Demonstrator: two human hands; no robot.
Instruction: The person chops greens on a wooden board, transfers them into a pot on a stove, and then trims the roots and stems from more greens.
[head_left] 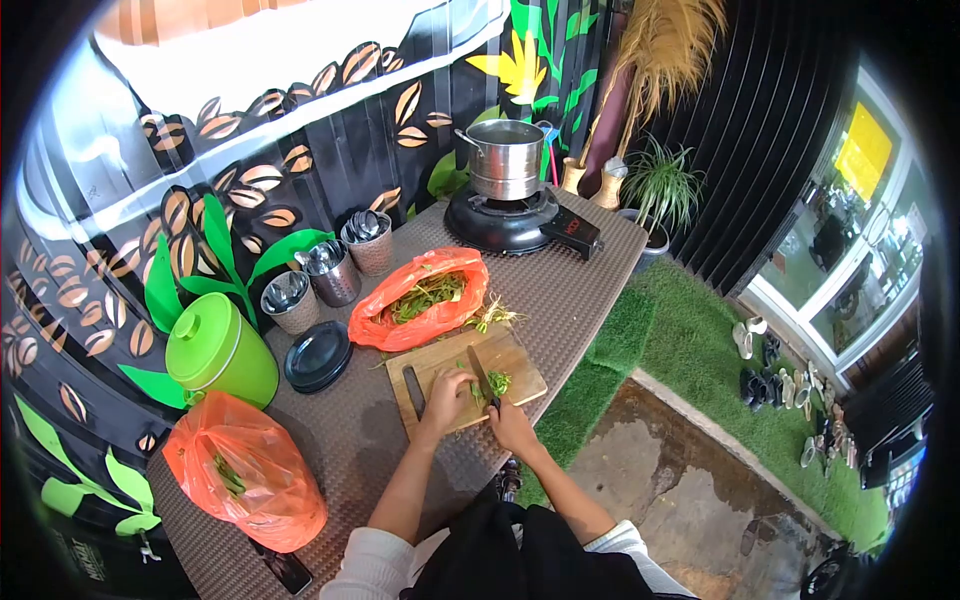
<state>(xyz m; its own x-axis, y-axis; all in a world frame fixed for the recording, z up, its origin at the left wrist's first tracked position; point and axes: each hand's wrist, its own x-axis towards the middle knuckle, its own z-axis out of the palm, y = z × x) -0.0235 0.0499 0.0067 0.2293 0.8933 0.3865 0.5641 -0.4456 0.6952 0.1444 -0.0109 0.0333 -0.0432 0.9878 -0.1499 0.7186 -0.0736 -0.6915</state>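
Green leaves (497, 382) lie on a wooden cutting board (520, 360) near the table's front edge. The right hand (512, 425) grips a knife (481, 374), blade down on the leaves; the left hand (448, 388) presses them with curled fingers. Behind the board, an open orange bag (395, 325) holds more greens. A steel pot (506, 158) sits on a black burner (505, 222); three cups (330, 272) hold cutlery.

green bin (220, 350) | steel pot (506, 158) on stove (505, 225) | three cutlery holders (330, 272) | black lid (318, 356)
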